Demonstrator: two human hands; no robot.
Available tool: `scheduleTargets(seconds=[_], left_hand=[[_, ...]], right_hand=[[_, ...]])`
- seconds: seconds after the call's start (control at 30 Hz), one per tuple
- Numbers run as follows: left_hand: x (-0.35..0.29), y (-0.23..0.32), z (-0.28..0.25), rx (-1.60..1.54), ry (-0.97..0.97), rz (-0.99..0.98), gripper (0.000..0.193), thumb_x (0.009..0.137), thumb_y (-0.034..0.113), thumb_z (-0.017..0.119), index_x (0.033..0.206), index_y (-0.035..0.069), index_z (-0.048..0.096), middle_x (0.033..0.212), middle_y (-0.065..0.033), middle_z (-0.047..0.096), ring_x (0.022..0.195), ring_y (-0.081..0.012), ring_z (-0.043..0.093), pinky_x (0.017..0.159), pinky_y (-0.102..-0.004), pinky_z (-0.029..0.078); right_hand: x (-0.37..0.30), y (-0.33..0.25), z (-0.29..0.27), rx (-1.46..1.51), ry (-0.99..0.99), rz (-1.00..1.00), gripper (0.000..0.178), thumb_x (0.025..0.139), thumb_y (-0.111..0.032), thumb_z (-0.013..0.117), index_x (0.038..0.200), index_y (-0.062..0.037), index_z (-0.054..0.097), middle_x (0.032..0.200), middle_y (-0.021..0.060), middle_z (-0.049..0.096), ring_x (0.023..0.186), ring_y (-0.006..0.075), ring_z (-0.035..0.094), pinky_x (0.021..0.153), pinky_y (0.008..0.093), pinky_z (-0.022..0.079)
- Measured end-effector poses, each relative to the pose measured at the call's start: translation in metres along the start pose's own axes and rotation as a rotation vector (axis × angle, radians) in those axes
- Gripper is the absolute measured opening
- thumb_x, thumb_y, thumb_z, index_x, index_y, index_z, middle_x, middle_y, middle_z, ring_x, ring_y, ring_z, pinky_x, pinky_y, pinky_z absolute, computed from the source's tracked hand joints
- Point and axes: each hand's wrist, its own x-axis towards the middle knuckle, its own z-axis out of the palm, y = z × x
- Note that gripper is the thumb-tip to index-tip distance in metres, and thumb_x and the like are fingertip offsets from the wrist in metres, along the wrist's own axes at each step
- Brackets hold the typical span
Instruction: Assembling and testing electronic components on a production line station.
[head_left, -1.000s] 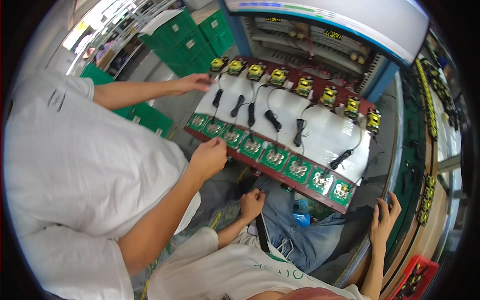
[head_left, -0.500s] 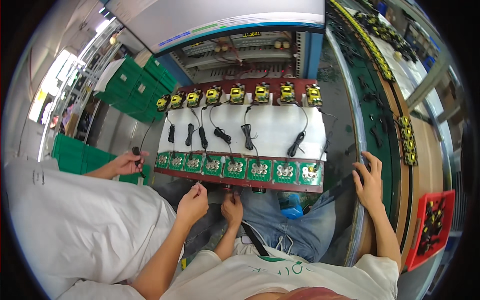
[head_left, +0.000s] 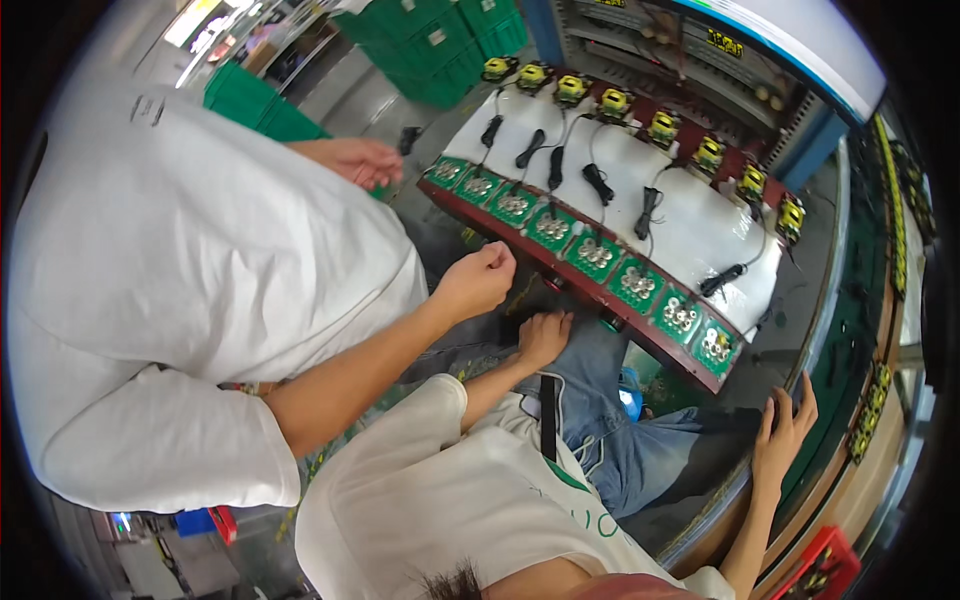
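My left hand [head_left: 545, 338] rests on my jeans at the thigh, its fingers curled in, with nothing seen in it. It lies just below the red test fixture [head_left: 660, 345]. My right hand [head_left: 785, 430] lies on the metal edge of the conveyor [head_left: 705, 535], fingers apart and holding nothing. Along the fixture's front runs a row of green circuit boards [head_left: 594, 255] with round metal contacts. Yellow-and-black power supply boards [head_left: 663, 128] line its back. Bundled black cables [head_left: 598, 185] lie across the white sheet [head_left: 685, 215] between the rows.
At my left a co-worker in a white shirt [head_left: 200, 270] has one closed hand [head_left: 480, 282] near the fixture's front and another hand [head_left: 365, 162] farther off, beside a small dark object [head_left: 408, 138]. Green crates [head_left: 420, 45] are stacked behind. A red bin [head_left: 825, 565] stands at lower right.
The whole view has tilted and swung left. My left hand has come away from the fixture's underside onto my thigh. My right hand stays at the conveyor edge. The co-worker's far hand has shifted.
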Motion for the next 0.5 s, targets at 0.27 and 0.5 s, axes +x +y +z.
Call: scheduleTargets(seconds=[0.27, 0.5], left_hand=[[-0.014, -0.010, -0.015, -0.103, 0.103, -0.070, 0.027, 0.098, 0.027, 0.068, 0.083, 0.005, 0.063, 0.074, -0.0194, 0.070, 0.067, -0.0455, 0.068, 0.061, -0.0543, 0.053], [-0.008, -0.022, -0.009, -0.087, 0.062, -0.101, 0.024, 0.096, 0.025, 0.067, 0.084, 0.005, 0.066, 0.078, -0.0192, 0.074, 0.066, -0.0465, 0.069, 0.058, -0.0553, 0.053]], right_hand=[[0.003, 0.000, 0.004, 0.023, -0.035, -0.004, 0.020, 0.107, -0.013, 0.065, 0.121, -0.0027, 0.074, 0.168, 0.0120, 0.044, 0.144, 0.0359, 0.047, 0.116, 0.0438, 0.044], [0.001, 0.005, 0.006, 0.016, -0.047, 0.015, 0.020, 0.107, -0.013, 0.065, 0.121, -0.0027, 0.075, 0.169, 0.0116, 0.043, 0.145, 0.0356, 0.046, 0.116, 0.0442, 0.044]])
